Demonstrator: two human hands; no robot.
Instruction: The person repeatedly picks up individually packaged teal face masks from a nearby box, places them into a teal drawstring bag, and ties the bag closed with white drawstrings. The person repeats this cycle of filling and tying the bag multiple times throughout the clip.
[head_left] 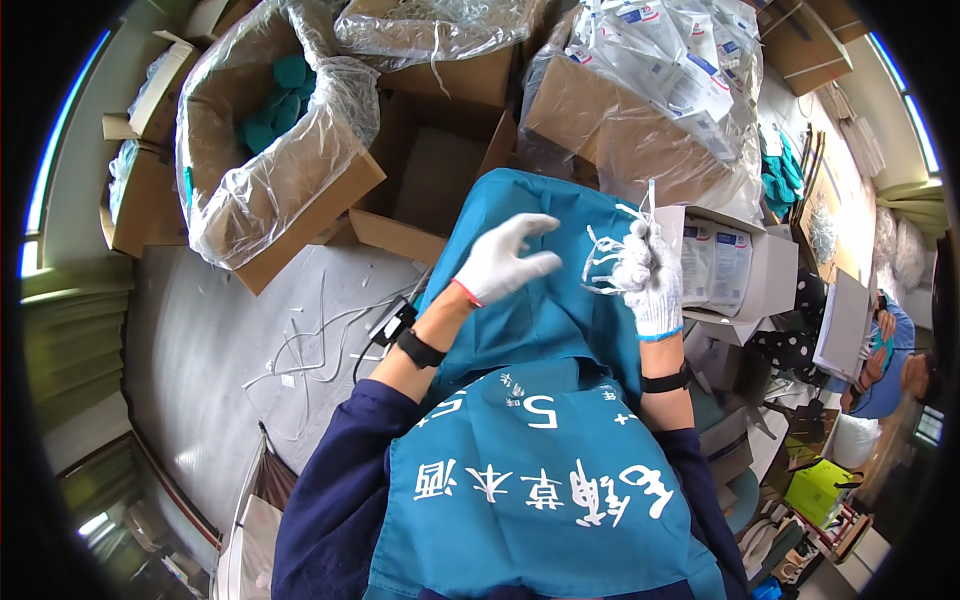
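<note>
**Head view: gloved hands over a teal cloth, white cords in the right**

The head view looks down on a grey worktable (pixel 200 340) crowded with cardboard boxes. A large plastic-lined cardboard box (pixel 270 140) holding teal rolls stands at upper left. A teal fabric sheet (pixel 540 300) lies spread before the person, its long axis running away from the body. The left hand (pixel 503 258), in a white knit glove, hovers above it with fingers loosely spread, gripping nothing. The right hand (pixel 648 275), also gloved, is closed around a bunch of thin white cords (pixel 606 262), whose loops spill leftward while one strand points upward. The hands are apart.
</note>
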